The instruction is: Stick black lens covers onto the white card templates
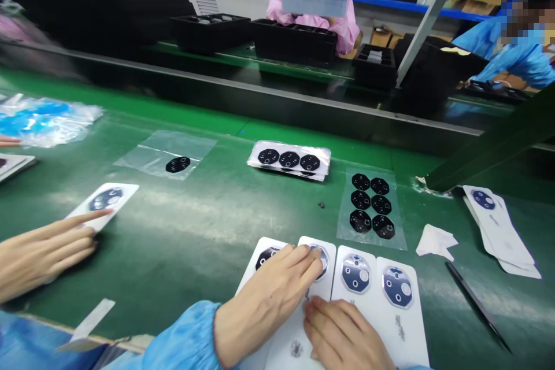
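Several white panels, each with an octagonal dark camera-shaped plate at its upper end, lie side by side in front of me. My left hand [277, 295] lies over the second white panel [296, 347], its fingertips on that panel's octagonal plate [323, 263] and partly hiding it. Just to the right, my right hand [344, 332] rests on the panels with its fingers bent and lying on the surface. The first panel's black plate [265, 255] shows beyond my left hand. Uncovered are the plates of the third panel [355, 273] and fourth panel [398, 287].
A clear sheet [395, 237] bears several black octagonal stickers. Behind are a white stack [289, 160] and a clear bag [151, 150]. Tweezers [477, 303], crumpled paper [435, 241] and stacked panels [505, 234] lie right. A co-worker's hand [47, 254] touches another panel [124, 193] at left.
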Available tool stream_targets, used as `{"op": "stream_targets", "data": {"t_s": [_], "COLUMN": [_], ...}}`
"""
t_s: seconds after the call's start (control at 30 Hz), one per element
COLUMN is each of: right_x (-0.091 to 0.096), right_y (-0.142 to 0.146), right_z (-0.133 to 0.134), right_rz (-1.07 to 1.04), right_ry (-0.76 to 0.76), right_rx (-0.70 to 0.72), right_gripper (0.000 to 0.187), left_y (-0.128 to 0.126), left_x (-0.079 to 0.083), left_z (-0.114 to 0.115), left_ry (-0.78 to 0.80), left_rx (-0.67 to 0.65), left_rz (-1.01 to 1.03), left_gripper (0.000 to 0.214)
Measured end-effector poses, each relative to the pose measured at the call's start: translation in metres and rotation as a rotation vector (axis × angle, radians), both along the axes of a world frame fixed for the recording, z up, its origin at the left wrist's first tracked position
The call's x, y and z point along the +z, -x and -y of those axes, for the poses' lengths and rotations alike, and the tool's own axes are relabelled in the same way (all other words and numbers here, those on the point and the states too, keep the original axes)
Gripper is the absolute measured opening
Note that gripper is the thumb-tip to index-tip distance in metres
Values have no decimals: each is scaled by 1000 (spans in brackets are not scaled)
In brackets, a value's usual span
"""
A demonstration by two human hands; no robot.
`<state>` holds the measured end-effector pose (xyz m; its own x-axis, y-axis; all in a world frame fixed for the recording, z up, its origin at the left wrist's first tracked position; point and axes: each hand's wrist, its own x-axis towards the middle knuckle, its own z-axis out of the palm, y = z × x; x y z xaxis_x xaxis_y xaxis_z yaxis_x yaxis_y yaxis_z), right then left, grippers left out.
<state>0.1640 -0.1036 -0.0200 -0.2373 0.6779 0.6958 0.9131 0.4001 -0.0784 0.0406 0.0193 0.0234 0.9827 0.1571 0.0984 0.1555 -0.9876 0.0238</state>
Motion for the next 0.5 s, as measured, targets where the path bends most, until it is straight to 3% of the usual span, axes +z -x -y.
{"op": "stream_targets", "data": {"t_s": [0.2, 0.3, 0.5], "right_x": [2, 2, 1], "right_y": [0, 0, -1], "right_z": [-1, 0, 3], "right_rz": [-9, -30, -31], "right_ry": [19, 17, 50], "right_rx": [7, 5, 21], "right_gripper": [30, 31, 29], "left_y": [-7, -20, -38], "left_x": [-2, -2, -3], "left_z": [-22, -34, -42], "left_ry": [387, 528, 608], "left_rx": [37, 123, 115], "left_rz": [115, 165, 93], "left_gripper": [23, 19, 23]}}
